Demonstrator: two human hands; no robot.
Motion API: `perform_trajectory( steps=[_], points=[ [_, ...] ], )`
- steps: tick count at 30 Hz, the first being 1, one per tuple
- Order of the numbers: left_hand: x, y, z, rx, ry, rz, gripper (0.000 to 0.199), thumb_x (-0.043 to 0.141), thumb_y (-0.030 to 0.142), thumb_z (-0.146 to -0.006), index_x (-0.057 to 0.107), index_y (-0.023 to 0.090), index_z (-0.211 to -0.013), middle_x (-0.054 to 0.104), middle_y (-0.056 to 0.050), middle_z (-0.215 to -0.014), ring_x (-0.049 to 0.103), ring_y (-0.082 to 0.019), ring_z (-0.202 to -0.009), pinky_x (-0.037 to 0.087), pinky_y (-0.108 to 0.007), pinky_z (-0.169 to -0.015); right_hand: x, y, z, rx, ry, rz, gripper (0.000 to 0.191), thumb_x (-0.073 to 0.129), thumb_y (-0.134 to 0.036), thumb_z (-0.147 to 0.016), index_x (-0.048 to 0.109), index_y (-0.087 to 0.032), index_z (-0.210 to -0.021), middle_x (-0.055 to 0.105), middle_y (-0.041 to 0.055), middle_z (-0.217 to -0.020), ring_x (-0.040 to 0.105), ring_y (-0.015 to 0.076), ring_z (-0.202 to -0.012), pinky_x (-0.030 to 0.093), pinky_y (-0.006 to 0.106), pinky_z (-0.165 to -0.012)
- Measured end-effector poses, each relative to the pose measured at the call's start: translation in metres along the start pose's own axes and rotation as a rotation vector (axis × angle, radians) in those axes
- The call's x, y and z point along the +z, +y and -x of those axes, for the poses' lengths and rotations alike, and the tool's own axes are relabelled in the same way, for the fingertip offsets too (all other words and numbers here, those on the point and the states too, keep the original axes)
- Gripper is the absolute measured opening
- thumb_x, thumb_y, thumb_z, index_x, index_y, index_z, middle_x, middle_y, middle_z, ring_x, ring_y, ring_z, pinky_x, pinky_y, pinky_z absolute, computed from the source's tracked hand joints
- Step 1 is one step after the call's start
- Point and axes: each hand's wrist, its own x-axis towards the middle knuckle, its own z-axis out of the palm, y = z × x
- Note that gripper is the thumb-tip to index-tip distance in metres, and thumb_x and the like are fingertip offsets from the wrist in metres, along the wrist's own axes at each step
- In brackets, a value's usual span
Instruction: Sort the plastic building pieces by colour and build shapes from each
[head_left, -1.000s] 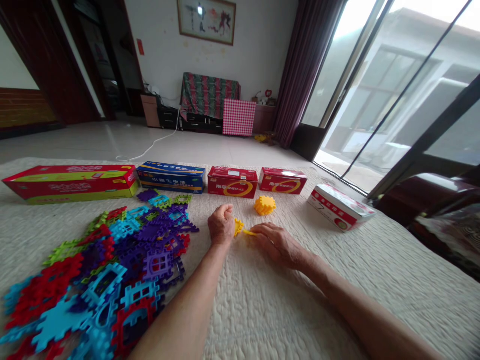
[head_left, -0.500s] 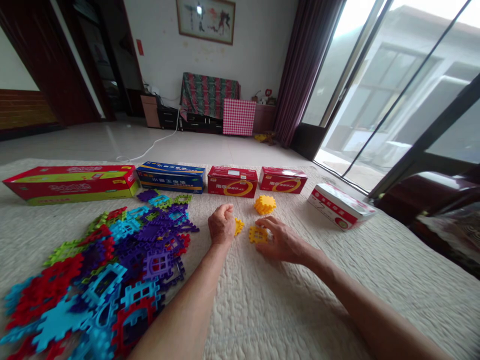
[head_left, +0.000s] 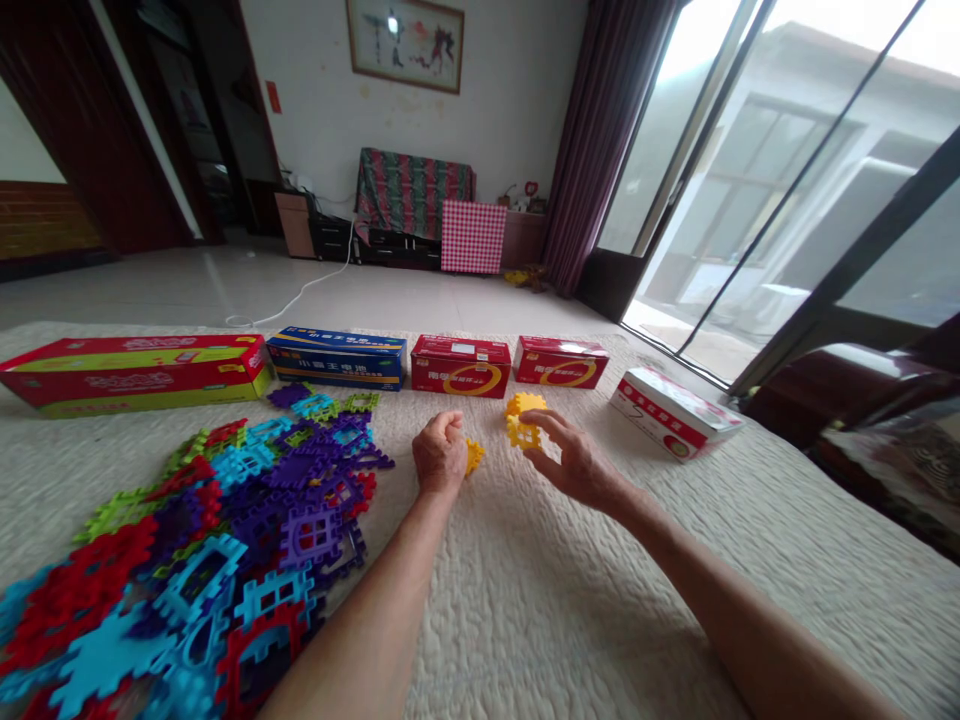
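My left hand [head_left: 441, 452] is closed around a yellow toothed piece [head_left: 473, 456], whose edge sticks out on its right side. Between the thumb and fingers of my right hand [head_left: 568, 455] is a yellow window piece [head_left: 523, 432], held upright. Just behind it lies a stack of yellow pieces [head_left: 525, 403], partly covered by the window piece. Whether the two touch cannot be made out. To the left spreads a heap of purple, blue, red and green interlocking pieces [head_left: 311, 535].
Along the quilted mat [head_left: 525, 620] stand a long red and green box [head_left: 142, 372], a blue box [head_left: 337, 360], two red boxes [head_left: 460, 366] [head_left: 562, 362] and a white and red box [head_left: 675, 412]. A dark red seat [head_left: 847, 395] is at the right.
My right hand has moved forward with the yellow window piece, up to the yellow stack. My left hand stays closed on its piece. The view has shifted slightly.
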Motion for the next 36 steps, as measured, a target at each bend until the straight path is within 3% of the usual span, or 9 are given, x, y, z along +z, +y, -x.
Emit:
perform_trajectory(
  steps=[4, 9, 13, 16, 18, 21, 27, 32, 36],
  points=[
    [0.002, -0.003, -0.001, 0.001, 0.0, 0.006, 0.036, 0.041, 0.007, -0.072, 0.071, 0.018, -0.087, 0.073, -0.003, -0.086, 0.068, -0.016, -0.087, 0.05, -0.027, -0.084, -0.008, 0.022, -0.016, 0.054, 0.088, 0.041, 0.033, 0.053, -0.023, -0.086, 0.054, -0.022, -0.119, 0.06, 0.0117, -0.119, 0.059, 0.0244, -0.107, 0.048, 0.046, -0.091],
    [0.003, -0.006, -0.001, 0.012, -0.001, 0.011, 0.037, 0.04, 0.007, -0.072, 0.071, 0.017, -0.088, 0.073, -0.005, -0.087, 0.068, -0.017, -0.086, 0.05, -0.028, -0.084, -0.006, 0.047, -0.031, 0.074, 0.074, 0.09, 0.033, 0.052, -0.021, -0.084, 0.056, -0.018, -0.116, 0.063, 0.013, -0.114, 0.06, 0.0249, -0.104, 0.048, 0.046, -0.089],
    [0.003, -0.005, -0.001, 0.02, 0.001, 0.006, 0.037, 0.04, 0.007, -0.071, 0.072, 0.015, -0.089, 0.074, -0.006, -0.087, 0.068, -0.017, -0.086, 0.05, -0.027, -0.084, -0.002, 0.053, -0.033, 0.058, 0.082, 0.087, 0.035, 0.054, -0.02, -0.081, 0.056, -0.017, -0.116, 0.061, 0.0142, -0.118, 0.057, 0.0265, -0.109, 0.047, 0.048, -0.093],
    [0.002, -0.004, -0.001, 0.016, 0.004, 0.005, 0.037, 0.04, 0.006, -0.071, 0.072, 0.015, -0.089, 0.073, -0.006, -0.086, 0.068, -0.017, -0.085, 0.05, -0.027, -0.084, 0.0, 0.04, -0.029, 0.053, 0.205, 0.06, 0.032, 0.054, -0.019, -0.08, 0.057, -0.02, -0.112, 0.058, 0.0119, -0.122, 0.055, 0.0261, -0.112, 0.045, 0.047, -0.095],
    [0.001, -0.003, -0.001, 0.01, 0.008, 0.003, 0.037, 0.04, 0.006, -0.072, 0.071, 0.016, -0.089, 0.073, -0.005, -0.086, 0.068, -0.016, -0.085, 0.05, -0.026, -0.084, 0.005, 0.023, -0.025, 0.064, 0.257, 0.018, 0.027, 0.052, -0.017, -0.082, 0.059, -0.021, -0.107, 0.061, 0.0096, -0.113, 0.059, 0.0229, -0.103, 0.048, 0.042, -0.09],
    [0.0, -0.002, -0.001, 0.009, 0.013, 0.002, 0.037, 0.04, 0.006, -0.073, 0.071, 0.017, -0.089, 0.073, -0.004, -0.086, 0.067, -0.015, -0.085, 0.049, -0.026, -0.084, 0.02, -0.005, -0.02, 0.046, 0.127, -0.073, 0.024, 0.05, -0.015, -0.082, 0.059, -0.021, -0.104, 0.064, 0.0078, -0.1, 0.062, 0.019, -0.089, 0.051, 0.035, -0.08],
    [0.001, -0.004, -0.002, -0.002, 0.017, 0.029, 0.037, 0.039, 0.007, -0.074, 0.071, 0.016, -0.09, 0.073, -0.006, -0.085, 0.068, -0.016, -0.085, 0.05, -0.026, -0.084, 0.047, -0.037, -0.017, 0.003, -0.159, -0.049, 0.039, 0.066, -0.027, -0.076, 0.055, -0.017, -0.113, 0.06, 0.0134, -0.115, 0.057, 0.0241, -0.103, 0.047, 0.041, -0.089],
    [0.004, -0.006, -0.002, -0.049, -0.01, 0.107, 0.037, 0.039, 0.008, -0.074, 0.07, 0.015, -0.091, 0.072, -0.006, -0.083, 0.069, -0.014, -0.071, 0.052, -0.026, -0.076, 0.047, -0.04, -0.016, -0.05, -0.215, -0.016, 0.019, 0.055, -0.029, -0.088, 0.059, -0.019, -0.104, 0.062, 0.0097, -0.107, 0.057, 0.0204, -0.097, 0.045, 0.038, -0.089],
    [0.003, -0.004, -0.001, -0.057, -0.008, 0.132, 0.037, 0.038, 0.007, -0.073, 0.069, 0.014, -0.091, 0.072, -0.006, -0.083, 0.068, -0.013, -0.064, 0.053, -0.025, -0.072, 0.045, -0.038, -0.016, 0.006, -0.174, -0.069, 0.018, 0.042, -0.025, -0.094, 0.058, -0.019, -0.101, 0.065, 0.007, -0.094, 0.06, 0.017, -0.085, 0.047, 0.031, -0.079]
  ],
)
